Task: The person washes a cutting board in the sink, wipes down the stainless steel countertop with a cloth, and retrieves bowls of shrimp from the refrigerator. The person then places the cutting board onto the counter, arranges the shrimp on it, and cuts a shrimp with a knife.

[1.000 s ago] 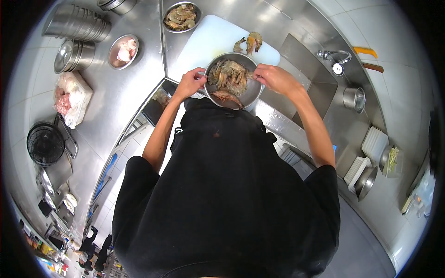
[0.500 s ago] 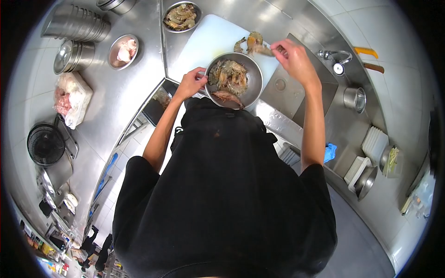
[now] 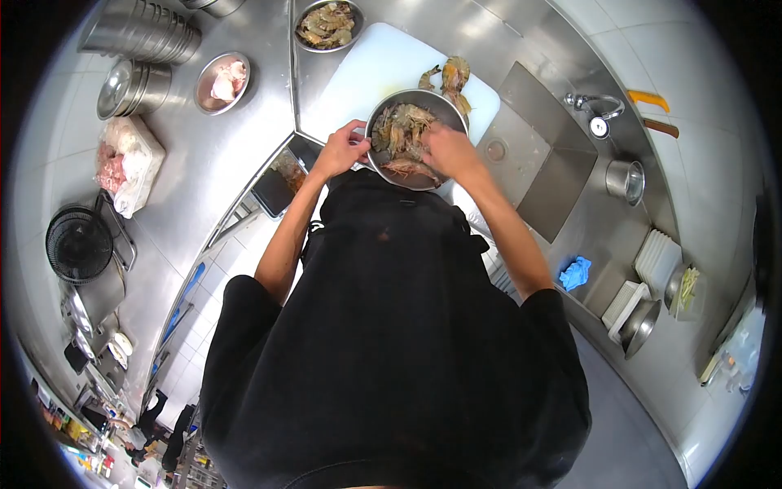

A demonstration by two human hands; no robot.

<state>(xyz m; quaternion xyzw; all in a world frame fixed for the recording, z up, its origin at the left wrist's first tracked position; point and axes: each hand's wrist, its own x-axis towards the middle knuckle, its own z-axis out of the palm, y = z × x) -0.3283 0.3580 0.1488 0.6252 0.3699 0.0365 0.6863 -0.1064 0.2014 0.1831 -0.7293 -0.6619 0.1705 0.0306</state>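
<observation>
My left hand (image 3: 345, 151) grips the left rim of a round metal bowl (image 3: 453, 116), thumb and fingers closed on its edge. Inside the bowl lie several raw shrimp (image 3: 401, 126), one reddish shrimp among them near the front. My right hand (image 3: 448, 151) reaches over the right rim into the bowl, its fingers curled down among the shrimp; the fingertips are hidden, so what they pinch does not show. Behind the bowl is a white cutting board (image 3: 371, 61). A few more shrimp (image 3: 455, 75) lie grouped on its right part.
A smaller bowl of shrimp (image 3: 327, 26) stands behind the board. To the left are a bowl of pale meat (image 3: 228, 82) and a white container (image 3: 145, 163). On the right are a sink (image 3: 521, 138), a faucet (image 3: 599, 104), a metal pot (image 3: 624, 179) and a blue cloth-like item (image 3: 575, 273).
My right hand has moved from above the board's right side down into the bowl. The shrimp it had at its fingers now lies on the board. My left hand stays on the rim.
</observation>
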